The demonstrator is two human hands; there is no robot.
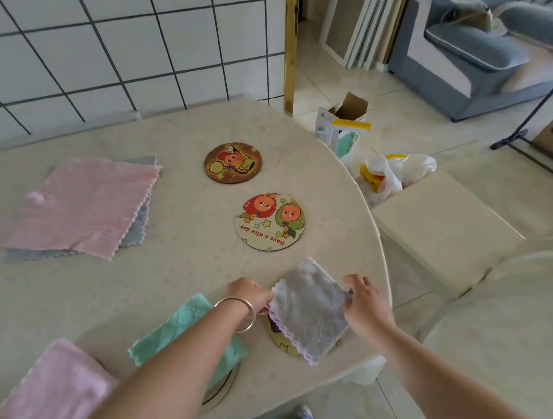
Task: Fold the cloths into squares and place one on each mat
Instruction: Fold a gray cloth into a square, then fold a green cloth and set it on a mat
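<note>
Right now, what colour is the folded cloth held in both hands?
Pale lavender-grey with a scalloped edge; the folded cloth shows best in the head view, the only one given.

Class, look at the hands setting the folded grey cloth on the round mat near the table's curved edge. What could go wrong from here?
1. The folded grey cloth sits skewed on the round yellow mat, overhanging toward the table edge; it may slip off.
2. Releasing both hands, left hand and right hand, may let the fold spring open.

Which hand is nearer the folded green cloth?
Left. The left hand is just beside the green cloth, its forearm crossing it; the right hand is beyond the grey cloth.
</note>
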